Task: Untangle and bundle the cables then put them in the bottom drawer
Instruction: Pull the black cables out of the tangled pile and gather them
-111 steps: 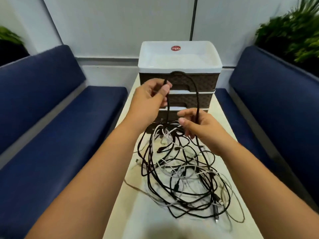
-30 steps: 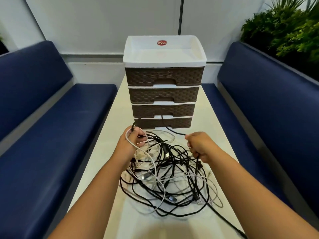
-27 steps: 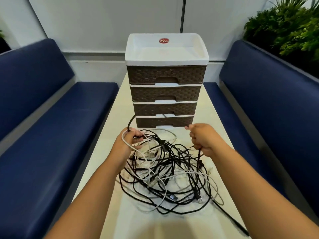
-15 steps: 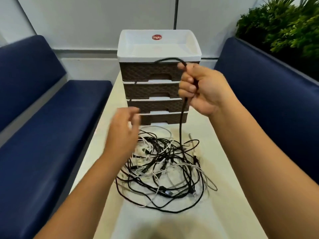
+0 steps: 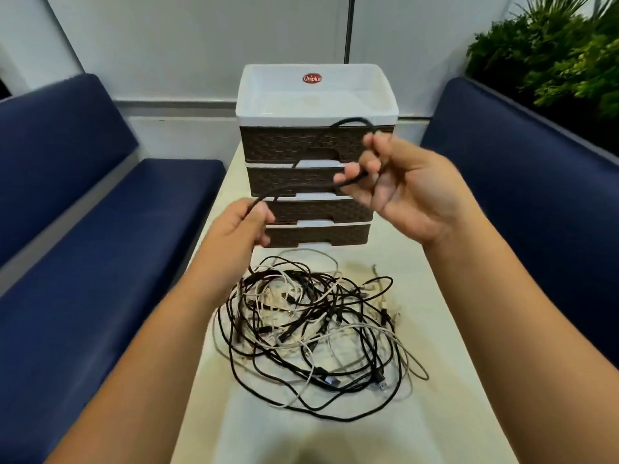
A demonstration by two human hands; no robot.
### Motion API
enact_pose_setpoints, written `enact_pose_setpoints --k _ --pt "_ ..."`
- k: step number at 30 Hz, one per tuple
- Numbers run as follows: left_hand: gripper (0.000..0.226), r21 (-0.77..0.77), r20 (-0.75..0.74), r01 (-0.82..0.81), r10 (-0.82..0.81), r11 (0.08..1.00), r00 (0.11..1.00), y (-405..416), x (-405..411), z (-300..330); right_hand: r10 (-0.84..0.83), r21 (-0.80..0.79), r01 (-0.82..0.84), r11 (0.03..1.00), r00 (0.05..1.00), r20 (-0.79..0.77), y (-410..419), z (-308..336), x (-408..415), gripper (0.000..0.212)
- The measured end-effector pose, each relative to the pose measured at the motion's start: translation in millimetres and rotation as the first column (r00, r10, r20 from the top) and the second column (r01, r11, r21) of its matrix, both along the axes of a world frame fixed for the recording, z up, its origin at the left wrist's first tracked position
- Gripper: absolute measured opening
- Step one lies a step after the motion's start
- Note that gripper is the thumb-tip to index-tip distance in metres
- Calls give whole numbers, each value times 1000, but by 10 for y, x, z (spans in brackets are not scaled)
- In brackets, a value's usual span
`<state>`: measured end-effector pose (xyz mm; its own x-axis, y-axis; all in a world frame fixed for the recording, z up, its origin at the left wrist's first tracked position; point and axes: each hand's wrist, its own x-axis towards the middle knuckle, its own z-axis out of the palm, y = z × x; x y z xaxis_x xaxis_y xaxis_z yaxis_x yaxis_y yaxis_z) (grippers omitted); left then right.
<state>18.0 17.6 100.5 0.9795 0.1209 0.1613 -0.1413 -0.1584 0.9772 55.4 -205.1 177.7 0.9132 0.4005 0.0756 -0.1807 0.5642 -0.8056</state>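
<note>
While my right hand [image 5: 407,192] and left hand [image 5: 239,226] pinch this black cable [image 5: 301,185], fingers clamped, I'd coil in even loops, clear of the tangle [image 5: 311,326].

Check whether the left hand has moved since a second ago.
Yes. The left hand has risen from the cable pile to the level of the bottom drawer, now gripping a black cable strung to the right hand.
</note>
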Motion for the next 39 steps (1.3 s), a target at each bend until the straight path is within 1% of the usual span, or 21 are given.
enact_pose_setpoints --k 1,3,5,8,10,12,14,17,19,20,21,24,25,26,28,29,31,33,36,38,39 --pt "30 -142 -107 42 -57 989 993 76 2 -42 52 -68 -49 996 998 38 39 -73 -50 14" --pt "48 -487 -300 65 -237 871 924 178 -35 -140 200 -194 -176 965 973 112 134 -245 -173 10" --pt "74 -666 -404 2 -363 746 839 254 -92 -274 403 -291 -354 889 907 127 214 -445 -306 9" --pt "99 -686 -440 25 -442 727 782 350 -145 -474 663 -468 -563 681 745 70 344 -752 -473 11" --pt "91 -667 -440 13 -408 745 800 397 -175 -511 741 -594 -584 554 671 30 430 -943 -537 13" --pt "71 -618 -455 -59 -296 784 840 443 -207 -573 740 -660 -556 506 672 1 498 -1097 -580 12" --pt "53 -512 -497 -112 -187 852 847 478 -295 -704 687 -644 -530 552 726 -9 537 -1222 -619 9" --pt "35 -348 -532 -146 -67 926 844 511 -524 -952 485 -448 -469 761 870 -88 563 -1380 -659 9" --pt "32 -406 -528 -195 -55 893 848 562 -668 -1079 381 -309 -403 861 915 -133 555 -1442 -664 11" --pt "33 -499 -527 -249 -62 830 848 592 -719 -1122 372 -263 -396 880 918 -140 529 -1457 -676 12" --pt "36 -625 -531 -334 -71 706 844 642 -755 -1150 398 -239 -421 875 907 -139 506 -1466 -692 11" --pt "57 -849 -521 -497 -122 180 845 854 -779 -1197 599 -312 -598 738 794 -103 469 -1469 -779 4" --pt "68 -862 -507 -500 -140 83 850 915 -754 -1176 662 -377 -645 665 743 -102 479 -1461 -814 7" --pt "76 -865 -499 -499 -157 41 852 967 -719 -1126 712 -446 -676 587 693 -113 505 -1460 -841 10" --pt "68 -852 -524 -516 -190 92 830 1019 -637 -956 770 -577 -689 437 619 -156 566 -1448 -864 10" --pt "53 -831 -555 -525 -205 185 806 1022 -592 -862 788 -633 -677 374 592 -168 589 -1434 -858 7" --pt "35 -749 -615 -474 -219 463 757 986 -513 -650 798 -726 -613 312 584 -150 620 -1428 -799 12" --pt "30 -630 -625 -328 -209 704 752 896 -482 -449 733 -785 -494 373 676 -77 654 -1441 -685 15" --pt "27 -419 -569 -80 -192 904 800 683 -508 -151 346 -818 -173 549 938 34 758 -1417 -412 10" --pt "28 -334 -503 45 -218 941 836 555 -527 44 129 -877 128 463 969 210 845 -1411 -166 10" --pt "29 -320 -465 94 -243 943 851 510 -530 129 125 -894 225 387 948 292 886 -1421 -52 15"
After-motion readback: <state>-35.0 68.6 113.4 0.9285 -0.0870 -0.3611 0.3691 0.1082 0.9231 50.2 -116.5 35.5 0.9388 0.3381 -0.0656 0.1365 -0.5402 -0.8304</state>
